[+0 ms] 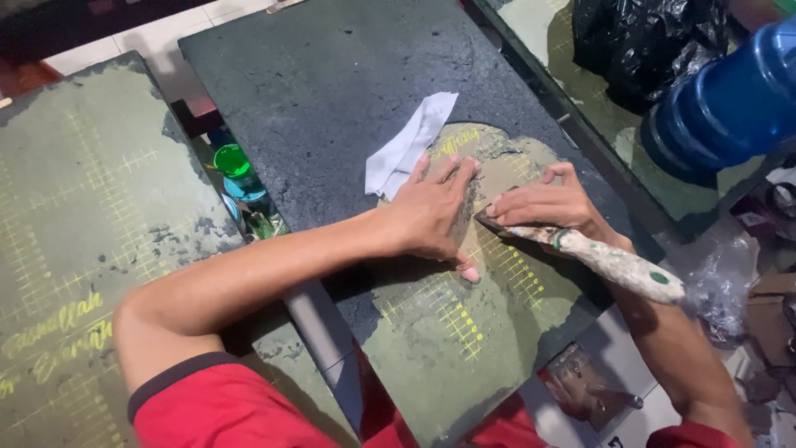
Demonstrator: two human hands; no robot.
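Bare mat [332, 75] beyond white cloth [406, 145]; jug [730, 108] crowds right.

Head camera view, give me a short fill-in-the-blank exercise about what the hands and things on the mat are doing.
1. The left hand lies flat on the ____ cutting mat.
2. The right hand holds a paint-smeared tool by its ____.
3. A folded ____ cloth lies just beyond the left hand.
4. At the upper right stands a large ____ bottle.

Missing words: green; handle; white; blue
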